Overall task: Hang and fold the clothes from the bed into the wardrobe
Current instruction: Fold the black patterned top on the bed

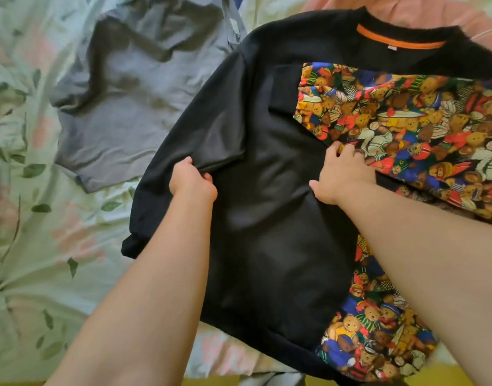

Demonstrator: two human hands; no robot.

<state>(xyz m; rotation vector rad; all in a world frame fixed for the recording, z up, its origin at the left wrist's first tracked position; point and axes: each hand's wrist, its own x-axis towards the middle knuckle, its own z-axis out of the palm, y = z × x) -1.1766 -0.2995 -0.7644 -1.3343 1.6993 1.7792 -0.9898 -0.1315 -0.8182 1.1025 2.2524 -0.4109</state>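
A black sweatshirt with an orange neck band and a colourful teddy-bear print panel lies spread on the bed, neck away from me. My left hand pinches a fold of black fabric at the sleeve side. My right hand rests on the middle of the sweatshirt, fingers curled at the edge of the bear print, gripping the cloth there. A grey T-shirt lies flat to the left of the sweatshirt, partly under its sleeve.
The bed is covered by a pale green floral sheet. A pink fabric shows at the top right beyond the sweatshirt's collar. A yellowish strip runs along the bottom edge.
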